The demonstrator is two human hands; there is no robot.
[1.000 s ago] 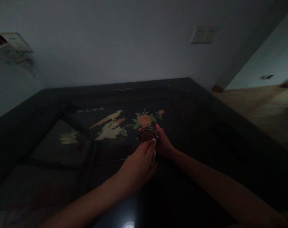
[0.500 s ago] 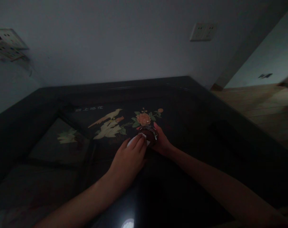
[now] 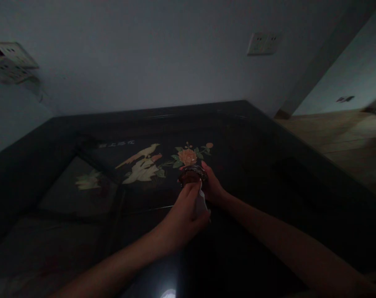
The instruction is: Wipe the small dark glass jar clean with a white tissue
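Near the middle of the dark tabletop (image 3: 150, 223), my right hand (image 3: 214, 187) is wrapped round the right side of a dark brown, shiny-rimmed round glass vessel (image 3: 189, 175). Its exact kind is hard to make out in the dim light. My left hand (image 3: 183, 217) is closed on a white cloth (image 3: 200, 203), perhaps a tissue, at the near side of the vessel. The left fingertips reach the vessel's near edge. The lower part of the vessel is hidden behind both hands.
An inlaid bird (image 3: 141, 155) and a flower (image 3: 188, 156) decorate the glossy tabletop. A pale wall with a double socket (image 3: 264, 44) stands behind it. More sockets (image 3: 15, 54) are at the left. Wooden floor (image 3: 346, 136) shows at the right.
My left hand has moved right and nearer to me and turned, carrying the white cloth from the vessel's left side to its near side. My right hand and the vessel have barely moved.
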